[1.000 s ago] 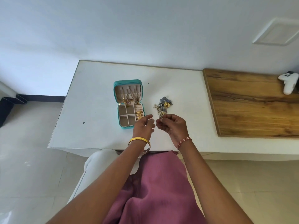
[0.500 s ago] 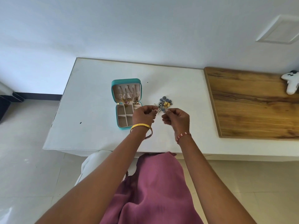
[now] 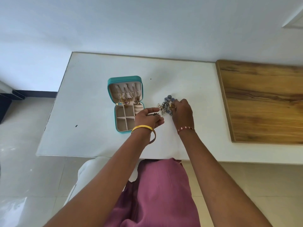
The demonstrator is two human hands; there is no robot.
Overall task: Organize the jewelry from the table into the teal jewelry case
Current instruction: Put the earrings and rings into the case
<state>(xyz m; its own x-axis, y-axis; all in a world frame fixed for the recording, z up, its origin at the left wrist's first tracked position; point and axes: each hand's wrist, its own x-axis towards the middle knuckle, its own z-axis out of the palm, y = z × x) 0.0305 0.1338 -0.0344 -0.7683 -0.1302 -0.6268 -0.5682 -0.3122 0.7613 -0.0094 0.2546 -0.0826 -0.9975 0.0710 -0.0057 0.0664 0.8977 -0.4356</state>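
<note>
Right hand (image 3: 182, 114) now moved forward onto jewelry pile (image 3: 167, 104), fingers curled into it; grasp cannot be told. Small dark piece pinched in left hand (image 3: 148, 118), just right of teal jewelry case (image 3: 125, 102), open. Next pickup judged begun.

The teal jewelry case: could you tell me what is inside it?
In the teal jewelry case, gold necklaces hang in the lid; visible tray compartments look empty. The left hand covers the tray's right side.

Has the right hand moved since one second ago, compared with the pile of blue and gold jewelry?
Yes. The right hand went forward from near the table edge to the pile of blue and gold jewelry, its fingers now on it.
</note>
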